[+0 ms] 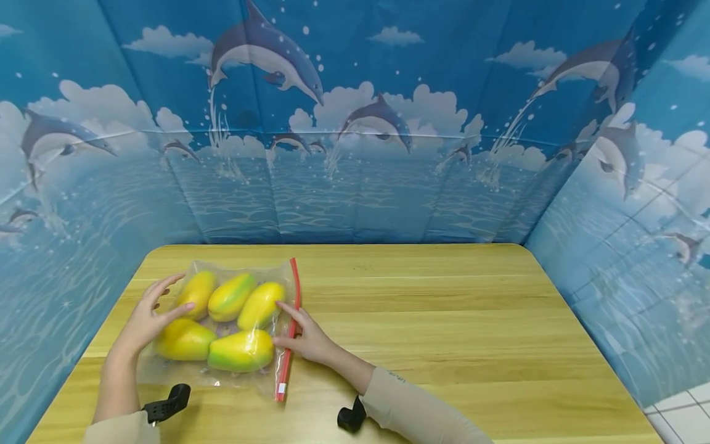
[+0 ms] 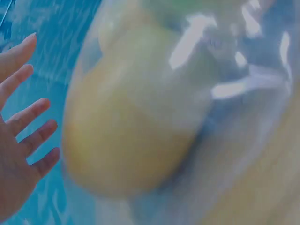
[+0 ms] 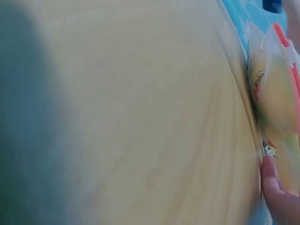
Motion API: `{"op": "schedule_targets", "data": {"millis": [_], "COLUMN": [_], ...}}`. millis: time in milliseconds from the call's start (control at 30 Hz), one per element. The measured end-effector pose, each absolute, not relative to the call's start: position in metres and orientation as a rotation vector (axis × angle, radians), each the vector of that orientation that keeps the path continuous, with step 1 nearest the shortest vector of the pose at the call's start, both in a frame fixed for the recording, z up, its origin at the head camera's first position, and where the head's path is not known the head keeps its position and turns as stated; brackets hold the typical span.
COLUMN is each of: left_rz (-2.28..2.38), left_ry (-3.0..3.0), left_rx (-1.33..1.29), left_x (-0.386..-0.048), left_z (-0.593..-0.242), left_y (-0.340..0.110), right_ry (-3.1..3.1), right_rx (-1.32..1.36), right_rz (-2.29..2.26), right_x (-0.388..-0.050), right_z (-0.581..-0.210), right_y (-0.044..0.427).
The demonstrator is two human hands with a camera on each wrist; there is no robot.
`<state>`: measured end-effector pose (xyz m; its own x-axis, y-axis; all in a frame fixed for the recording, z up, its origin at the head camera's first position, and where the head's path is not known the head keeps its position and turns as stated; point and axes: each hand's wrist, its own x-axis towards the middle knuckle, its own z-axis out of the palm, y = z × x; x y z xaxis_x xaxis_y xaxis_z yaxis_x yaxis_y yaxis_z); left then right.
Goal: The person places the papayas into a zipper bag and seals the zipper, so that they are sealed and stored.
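A clear zip bag (image 1: 166, 373) lies flat on the left of the table, with several yellow-green mangoes (image 1: 241, 351) inside it. Its red zip strip (image 1: 284, 364) runs along the right side. Around the bag's left side my left hand (image 1: 141, 324) is spread, thumb over a mango; in the left wrist view, the fingers of that hand (image 2: 30, 140) stand apart from the plastic. My right hand (image 1: 312, 340) reaches across the zip strip, its extended index finger and thumb touching the bag near two mangoes. In the right wrist view, the thumb (image 3: 272, 176) lies against the bag's side.
The light wooden table (image 1: 432, 320) extends to the right of the bag. A blue dolphin-print curtain (image 1: 355, 197) hangs behind the table and along both sides. Black wrist-worn devices show at the left wrist (image 1: 166, 404) and right wrist (image 1: 352, 416).
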<state>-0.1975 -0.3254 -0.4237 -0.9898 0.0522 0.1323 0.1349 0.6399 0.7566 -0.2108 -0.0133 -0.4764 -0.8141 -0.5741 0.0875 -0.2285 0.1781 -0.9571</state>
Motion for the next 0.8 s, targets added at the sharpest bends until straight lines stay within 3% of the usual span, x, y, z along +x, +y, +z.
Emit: {"op": "schedule_targets", "data": {"millis": [167, 433, 800], "left_rz": [-1.328, -1.445, -1.598], "left_ry": [-2.774, -2.934, -2.956], "left_rx": [-0.112, 0.033, -0.019], "left_x": [-0.184, -0.181, -0.184], "left_z": [-0.439, -0.459, -0.466], "left_y": [-0.347, -0.364, -0.368], "right_ry": [2.209, 2.219, 2.236], "right_rx": [-0.776, -0.808, -0.788], "right_rz": [-1.649, -1.633, -1.6], "right_x": [-0.222, -0.222, -0.224], "right_z": [-0.502, -0.502, -0.503], "right_y": [-0.016, -0.017, -0.017]}}
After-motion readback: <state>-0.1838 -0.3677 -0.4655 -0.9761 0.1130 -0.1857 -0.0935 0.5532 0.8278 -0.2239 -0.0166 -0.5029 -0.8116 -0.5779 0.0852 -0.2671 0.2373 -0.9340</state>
